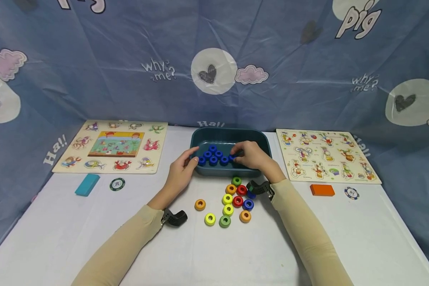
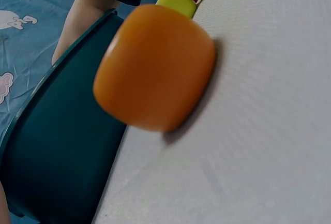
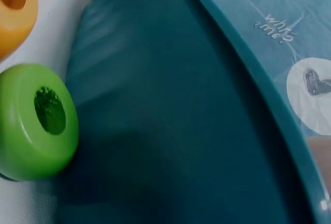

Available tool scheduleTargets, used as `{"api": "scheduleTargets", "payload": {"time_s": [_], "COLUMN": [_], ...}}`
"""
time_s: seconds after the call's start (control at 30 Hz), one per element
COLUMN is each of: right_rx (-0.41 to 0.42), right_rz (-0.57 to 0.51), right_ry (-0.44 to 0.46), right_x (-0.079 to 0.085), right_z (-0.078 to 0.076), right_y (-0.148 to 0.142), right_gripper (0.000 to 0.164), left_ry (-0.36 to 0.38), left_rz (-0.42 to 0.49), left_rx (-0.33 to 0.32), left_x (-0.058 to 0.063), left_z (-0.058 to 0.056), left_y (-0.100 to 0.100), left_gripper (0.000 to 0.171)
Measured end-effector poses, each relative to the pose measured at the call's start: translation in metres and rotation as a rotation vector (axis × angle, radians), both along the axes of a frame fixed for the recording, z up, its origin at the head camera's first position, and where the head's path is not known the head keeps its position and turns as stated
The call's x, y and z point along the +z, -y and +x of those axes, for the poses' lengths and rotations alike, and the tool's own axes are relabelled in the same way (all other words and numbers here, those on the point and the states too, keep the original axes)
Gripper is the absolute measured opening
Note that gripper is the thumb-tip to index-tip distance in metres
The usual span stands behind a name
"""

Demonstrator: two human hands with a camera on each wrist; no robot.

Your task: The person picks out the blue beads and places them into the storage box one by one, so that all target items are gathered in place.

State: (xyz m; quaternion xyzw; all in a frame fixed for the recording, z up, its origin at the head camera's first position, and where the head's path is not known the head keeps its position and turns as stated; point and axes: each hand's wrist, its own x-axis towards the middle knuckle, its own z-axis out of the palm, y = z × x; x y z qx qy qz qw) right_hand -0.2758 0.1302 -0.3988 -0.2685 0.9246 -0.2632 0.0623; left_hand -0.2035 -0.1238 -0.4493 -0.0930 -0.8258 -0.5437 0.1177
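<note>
Apparently mid-arranging blue rings [image 1: 213,161] inside the teal tray [image 1: 232,173]; right grip [image 1: 251,155] pinched an end ring [image 1: 232,158], near row's right; left grip [image 1: 180,169] looked spread at left rim. Next likely called for releasing.

Beads [image 1: 227,214] in and before tray [image 1: 228,172]

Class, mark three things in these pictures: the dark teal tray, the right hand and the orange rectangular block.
Dark teal tray [image 1: 221,172], head view: front outer wall.
Right hand [image 1: 249,154], head view: back of the hand.
Orange rectangular block [image 1: 322,190], head view: middle of its top face.
</note>
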Motion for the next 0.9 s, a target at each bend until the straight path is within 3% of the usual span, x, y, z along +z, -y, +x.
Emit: {"api": "scheduleTargets", "payload": {"time_s": [0.13,0.9], "right_rx": [0.025,-0.006], "right_rz": [-0.012,-0.082], "right_ry": [0.015,0.080], "right_x": [-0.0002,0.0012], "right_z": [-0.0003,0.0015], "right_y": [0.0004,0.0018], "right_gripper": [0.020,0.027], "left_ry": [0.007,0.016], "left_rz": [0.003,-0.010], "left_rx": [-0.003,0.002], "left_x": [0.0006,-0.0003], "left_z": [-0.0005,-0.0006], "left_y": [0.0004,0.0005], "left_gripper": [0.037,0.037]}}
